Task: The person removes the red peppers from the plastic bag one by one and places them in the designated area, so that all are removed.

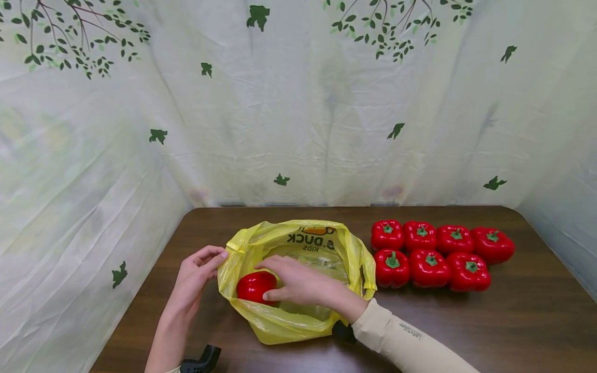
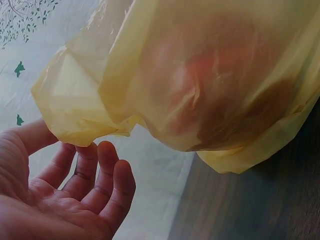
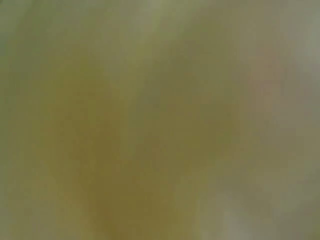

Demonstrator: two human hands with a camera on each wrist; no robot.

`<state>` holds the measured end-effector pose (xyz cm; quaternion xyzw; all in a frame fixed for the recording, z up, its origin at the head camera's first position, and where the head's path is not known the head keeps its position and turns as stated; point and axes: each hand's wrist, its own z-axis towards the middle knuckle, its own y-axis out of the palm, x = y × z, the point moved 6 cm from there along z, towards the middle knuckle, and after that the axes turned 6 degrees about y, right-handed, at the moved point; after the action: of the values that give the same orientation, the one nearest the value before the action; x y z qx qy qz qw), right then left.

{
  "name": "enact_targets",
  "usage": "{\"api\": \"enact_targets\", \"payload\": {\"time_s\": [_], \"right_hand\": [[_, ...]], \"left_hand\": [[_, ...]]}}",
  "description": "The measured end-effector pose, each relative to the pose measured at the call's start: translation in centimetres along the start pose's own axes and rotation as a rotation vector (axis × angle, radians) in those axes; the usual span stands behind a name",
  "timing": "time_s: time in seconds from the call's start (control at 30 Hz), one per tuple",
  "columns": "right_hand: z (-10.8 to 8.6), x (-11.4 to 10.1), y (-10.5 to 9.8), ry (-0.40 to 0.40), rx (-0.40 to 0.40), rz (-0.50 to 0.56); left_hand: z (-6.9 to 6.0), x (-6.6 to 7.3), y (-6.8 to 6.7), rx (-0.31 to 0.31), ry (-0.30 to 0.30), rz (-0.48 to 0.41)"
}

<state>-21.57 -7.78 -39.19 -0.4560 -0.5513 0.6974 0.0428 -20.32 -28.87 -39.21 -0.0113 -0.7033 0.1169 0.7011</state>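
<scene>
A yellow plastic bag point(image 1: 275, 331) stands on the table with its mouth held wide. At its left rim my left hand point(image 1: 198, 269) pinches the plastic between thumb and fingertips; the left wrist view shows this hand point(image 2: 75, 185) at the bag's edge point(image 2: 75, 115). My right hand point(image 1: 298, 280) reaches inside the bag and holds a glossy red bell pepper point(image 1: 254, 286), thumb in front and fingers at the far side. Through the plastic, the left wrist view shows a blurred red shape point(image 2: 200, 75). The right wrist view is only a yellowish blur.
Several red bell peppers point(image 1: 430, 268) with green stems stand in two rows on the dark wooden table point(image 1: 522, 321), right of the bag. A pale curtain point(image 1: 326, 129) with leaf prints hangs behind and at the sides. A black wrist device point(image 1: 201, 361) is on the left wrist.
</scene>
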Motion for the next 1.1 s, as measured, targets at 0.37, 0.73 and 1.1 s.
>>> {"api": "enact_targets", "payload": {"time_s": [0.37, 0.73, 1.1], "right_hand": [[1.2, 0.1, 1.6, 0.006, 0.010, -0.041], [1.0, 0.5, 1.8, 0.009, 0.053, -0.045], [-0.5, 1.5, -0.1, 0.049, 0.130, 0.054]], "left_hand": [[0.0, 0.1, 0.0, -0.005, 0.000, -0.008], [-0.1, 0.2, 0.1, -0.004, 0.001, -0.005], [-0.1, 0.1, 0.2, -0.004, -0.003, -0.016]]}}
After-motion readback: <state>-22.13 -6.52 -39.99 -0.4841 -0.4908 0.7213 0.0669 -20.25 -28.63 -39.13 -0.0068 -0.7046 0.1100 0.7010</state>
